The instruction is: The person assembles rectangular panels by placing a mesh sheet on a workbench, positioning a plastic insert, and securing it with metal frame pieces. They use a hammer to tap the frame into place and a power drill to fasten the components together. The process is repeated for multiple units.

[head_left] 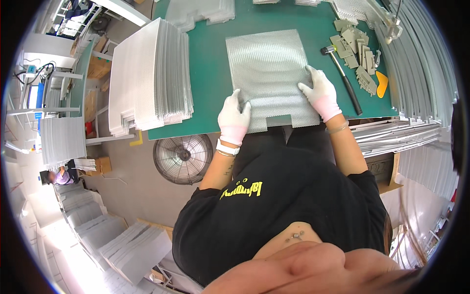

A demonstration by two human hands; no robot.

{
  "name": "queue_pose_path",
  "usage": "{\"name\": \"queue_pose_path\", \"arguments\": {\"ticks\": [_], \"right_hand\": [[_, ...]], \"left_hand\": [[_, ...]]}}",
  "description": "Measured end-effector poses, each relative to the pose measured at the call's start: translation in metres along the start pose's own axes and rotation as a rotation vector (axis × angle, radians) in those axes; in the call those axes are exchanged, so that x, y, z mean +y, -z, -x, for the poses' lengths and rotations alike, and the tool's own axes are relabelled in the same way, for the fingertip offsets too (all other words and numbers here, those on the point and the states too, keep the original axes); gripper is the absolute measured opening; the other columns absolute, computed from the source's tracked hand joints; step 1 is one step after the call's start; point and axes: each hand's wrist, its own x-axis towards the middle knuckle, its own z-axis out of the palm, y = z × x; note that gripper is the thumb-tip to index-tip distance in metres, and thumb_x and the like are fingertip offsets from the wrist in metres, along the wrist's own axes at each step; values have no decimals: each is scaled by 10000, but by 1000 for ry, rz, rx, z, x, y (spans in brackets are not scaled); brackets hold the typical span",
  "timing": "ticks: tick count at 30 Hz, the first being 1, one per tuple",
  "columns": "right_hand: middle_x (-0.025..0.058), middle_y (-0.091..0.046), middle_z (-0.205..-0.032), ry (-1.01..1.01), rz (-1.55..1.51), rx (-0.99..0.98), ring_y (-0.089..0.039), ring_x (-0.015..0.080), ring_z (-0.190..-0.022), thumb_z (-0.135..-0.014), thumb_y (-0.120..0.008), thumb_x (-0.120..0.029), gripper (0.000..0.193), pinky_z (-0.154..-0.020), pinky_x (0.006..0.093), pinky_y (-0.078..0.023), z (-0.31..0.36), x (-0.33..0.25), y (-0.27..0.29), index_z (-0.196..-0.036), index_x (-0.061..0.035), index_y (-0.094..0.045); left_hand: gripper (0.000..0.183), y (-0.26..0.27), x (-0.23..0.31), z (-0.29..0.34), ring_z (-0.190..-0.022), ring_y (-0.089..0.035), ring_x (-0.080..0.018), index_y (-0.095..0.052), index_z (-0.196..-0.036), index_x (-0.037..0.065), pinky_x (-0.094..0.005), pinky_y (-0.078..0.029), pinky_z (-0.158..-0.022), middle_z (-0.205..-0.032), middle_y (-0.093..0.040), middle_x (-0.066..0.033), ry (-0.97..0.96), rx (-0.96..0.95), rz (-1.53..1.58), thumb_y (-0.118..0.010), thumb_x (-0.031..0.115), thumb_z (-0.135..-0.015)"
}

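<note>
A silvery metal mesh sheet point(269, 63) with a rectangular notch in its near edge lies in front of me, its near end reaching past the edge of the green table point(208, 63). My left hand point(233, 117), in a white glove with a pink cuff, grips its left edge near the close corner, thumb on top. On the opposite edge, a little farther up, my right hand point(320, 94) in the same kind of glove holds it between thumb and fingers. The fingertips are partly hidden at both edges.
Left stands a tall stack of mesh sheets point(147, 73). Right of the sheet lie a black-handled mallet point(346, 83), several grey slotted plates point(364, 51) and a yellow scraper point(382, 84). Long panels point(421, 63) line the far right. A floor fan point(183, 159) stands below the table edge.
</note>
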Motion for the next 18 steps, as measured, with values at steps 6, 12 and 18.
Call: {"name": "queue_pose_path", "arguments": {"ticks": [6, 12, 18], "right_hand": [[194, -625, -1218, -52, 78, -70, -650, 378, -1091, -875, -751, -367, 585, -940, 441, -545, -3, -6, 8, -1368, -96, -588], [219, -658, -1169, 119, 162, 142, -662, 390, -1069, -909, -705, -367, 445, -947, 448, -541, -66, -3, 61, -1260, -96, -673], [247, -696, -1137, -88, 159, 569, -670, 408, -1094, -932, -619, -533, 555, -964, 492, -534, -236, 9, 126, -1199, -55, -712]], "left_hand": [[540, 11, 10, -5, -1225, -612, -337, -598, -1379, 76, -416, -520, -990, -1336, -627, -161, 221, -201, -8, -746, 229, -883], [607, 18, -4, -25, -1446, -361, -453, -580, -1447, 162, -571, -267, -1196, -1492, -508, -151, -119, -330, -376, -726, 331, -883], [609, 31, 3, -70, -1476, -320, -458, -621, -1384, 124, -629, -193, -1215, -1559, -431, -211, -254, -333, -381, -736, 422, -866]]}}
